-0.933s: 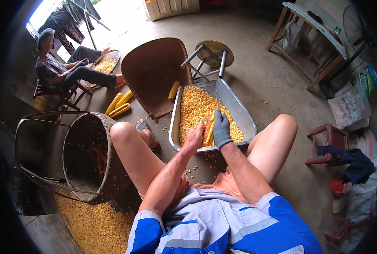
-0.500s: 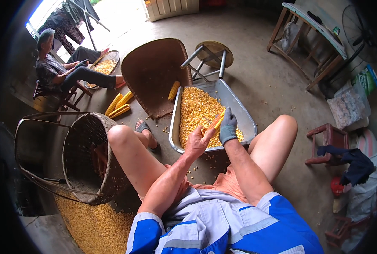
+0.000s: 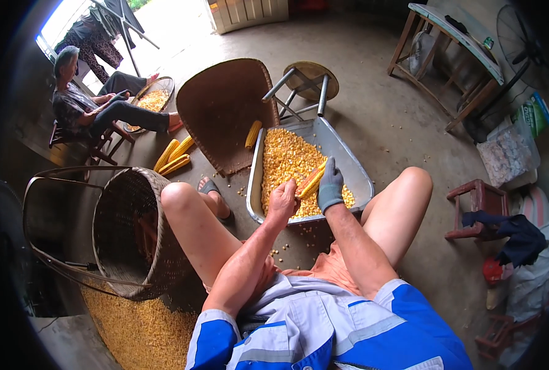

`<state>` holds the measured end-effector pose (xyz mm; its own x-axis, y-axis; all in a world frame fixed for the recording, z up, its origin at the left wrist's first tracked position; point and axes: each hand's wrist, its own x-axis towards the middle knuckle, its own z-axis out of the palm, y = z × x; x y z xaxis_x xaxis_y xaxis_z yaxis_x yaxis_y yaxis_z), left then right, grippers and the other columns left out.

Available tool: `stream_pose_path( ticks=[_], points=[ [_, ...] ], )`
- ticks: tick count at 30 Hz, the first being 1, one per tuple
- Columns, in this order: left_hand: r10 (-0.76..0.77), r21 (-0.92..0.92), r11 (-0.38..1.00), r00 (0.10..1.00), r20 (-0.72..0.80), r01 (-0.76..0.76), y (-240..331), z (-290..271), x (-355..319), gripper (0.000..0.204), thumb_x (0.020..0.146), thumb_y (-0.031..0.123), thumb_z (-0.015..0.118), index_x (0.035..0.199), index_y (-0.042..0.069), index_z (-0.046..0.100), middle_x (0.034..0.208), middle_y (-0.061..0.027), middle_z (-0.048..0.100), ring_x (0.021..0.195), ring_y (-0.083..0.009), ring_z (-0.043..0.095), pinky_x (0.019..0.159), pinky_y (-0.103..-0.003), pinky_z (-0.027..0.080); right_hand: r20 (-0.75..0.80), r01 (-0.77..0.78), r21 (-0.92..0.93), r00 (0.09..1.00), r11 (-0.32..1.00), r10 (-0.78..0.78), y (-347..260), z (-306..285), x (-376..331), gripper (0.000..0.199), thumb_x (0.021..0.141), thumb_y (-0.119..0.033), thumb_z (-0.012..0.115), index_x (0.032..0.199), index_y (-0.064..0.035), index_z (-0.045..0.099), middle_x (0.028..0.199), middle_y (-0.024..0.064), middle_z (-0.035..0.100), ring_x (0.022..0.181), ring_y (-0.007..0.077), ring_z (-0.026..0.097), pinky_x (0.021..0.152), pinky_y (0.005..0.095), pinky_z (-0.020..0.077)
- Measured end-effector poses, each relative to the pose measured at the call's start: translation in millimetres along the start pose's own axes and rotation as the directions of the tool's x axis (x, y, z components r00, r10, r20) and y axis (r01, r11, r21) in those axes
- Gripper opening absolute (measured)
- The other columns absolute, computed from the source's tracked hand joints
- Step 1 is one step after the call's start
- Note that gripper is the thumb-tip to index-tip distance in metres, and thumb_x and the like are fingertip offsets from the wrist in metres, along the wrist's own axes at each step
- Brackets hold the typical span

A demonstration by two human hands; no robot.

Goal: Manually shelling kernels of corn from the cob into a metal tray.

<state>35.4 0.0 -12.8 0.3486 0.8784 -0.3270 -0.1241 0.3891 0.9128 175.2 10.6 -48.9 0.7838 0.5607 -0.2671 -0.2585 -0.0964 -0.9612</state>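
A partly stripped corn cob (image 3: 312,182) is held between my two hands above a metal tub (image 3: 359,174). My bare left hand (image 3: 283,198) closes round its near end. In a grey glove, my right hand (image 3: 331,185) grips the cob along its right side. Yellow kernels cover part of the cob, and a strip of it shows reddish and bare. Loose corn kernels (image 3: 286,157) heap up in the tub's left and middle.
A wicker scoop basket (image 3: 225,105) with one cob and a stool (image 3: 311,80) stand beyond the tub. Several cobs (image 3: 174,154) lie left. A wicker basket (image 3: 157,234) stands near a kernel pile (image 3: 142,327). Another person (image 3: 77,105) sits far left.
My left hand has drawn back from lying along the cob to a closed grip at its near end. The cob has turned, showing more yellow kernels. My right hand keeps hold.
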Motion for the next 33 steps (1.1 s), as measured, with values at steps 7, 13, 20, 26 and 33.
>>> stream_pose_path(
  ticks=[7, 13, 20, 26, 33],
  points=[
    [0.032, 0.17, 0.985, 0.993, -0.114, -0.013, -15.7, -23.3, 24.9, 0.036, 0.093, 0.037, 0.052, 0.088, 0.002, 0.059, 0.072, -0.0059, 0.059, 0.063, -0.0146, 0.058, 0.055, -0.029, 0.047, 0.054, 0.128, -0.139, 0.991, 0.982, -0.121, -17.7, 1.0, -13.3, 0.053, 0.092, -0.049, 0.05, 0.082, 0.0025, 0.058, 0.07, 0.0091, 0.058, 0.065, 0.017, 0.051, 0.063, 0.0328, 0.0441],
    [0.289, 0.497, 0.81, 0.949, 0.122, -0.311, -3.8, -18.1, 12.3, 0.053, 0.093, 0.04, 0.05, 0.117, -0.007, 0.056, 0.107, -0.0217, 0.063, 0.1, -0.0279, 0.061, 0.087, -0.034, 0.046, 0.098, 0.098, -0.127, 0.991, 0.987, -0.086, -24.1, -3.5, -13.3, 0.048, 0.093, -0.044, 0.05, 0.081, 0.0015, 0.058, 0.068, 0.0074, 0.056, 0.066, 0.0149, 0.05, 0.064, 0.0312, 0.044],
    [0.09, 0.119, 0.986, 0.979, 0.182, -0.113, 8.3, -25.1, 2.3, 0.036, 0.089, 0.025, 0.064, 0.113, -0.001, 0.058, 0.095, -0.0019, 0.062, 0.083, -0.0073, 0.055, 0.072, -0.022, 0.044, 0.488, 0.138, 0.181, 0.847, 0.974, -0.211, 5.6, 3.0, -5.1, 0.043, 0.094, -0.038, 0.054, 0.111, 0.0018, 0.052, 0.094, 0.0052, 0.058, 0.082, 0.0125, 0.055, 0.072, 0.0268, 0.0464],
    [0.032, -0.183, 0.983, 0.999, -0.021, -0.035, 12.2, -35.5, 6.6, 0.034, 0.086, 0.028, 0.067, 0.11, 0.004, 0.062, 0.086, 0.0025, 0.062, 0.074, -0.0055, 0.055, 0.065, -0.021, 0.043, 0.785, 0.205, -0.13, 0.619, 0.97, -0.025, -26.3, 7.3, -54.0, 0.042, 0.091, -0.029, 0.06, 0.117, 0.0014, 0.05, 0.098, 0.0064, 0.06, 0.082, 0.0097, 0.056, 0.07, 0.0245, 0.0484],
    [0.064, 0.162, 0.984, 0.996, 0.055, -0.072, 23.5, -38.0, 5.7, 0.037, 0.087, 0.037, 0.064, 0.105, 0.005, 0.064, 0.08, 0.0037, 0.061, 0.062, -0.0031, 0.05, 0.054, -0.018, 0.038, 0.755, 0.136, -0.198, 0.653, 0.971, 0.063, -33.8, -4.0, -57.6, 0.029, 0.086, -0.014, 0.053, 0.111, 0.0015, 0.052, 0.086, 0.0062, 0.06, 0.072, 0.0116, 0.058, 0.063, 0.0269, 0.0503]
  ],
)
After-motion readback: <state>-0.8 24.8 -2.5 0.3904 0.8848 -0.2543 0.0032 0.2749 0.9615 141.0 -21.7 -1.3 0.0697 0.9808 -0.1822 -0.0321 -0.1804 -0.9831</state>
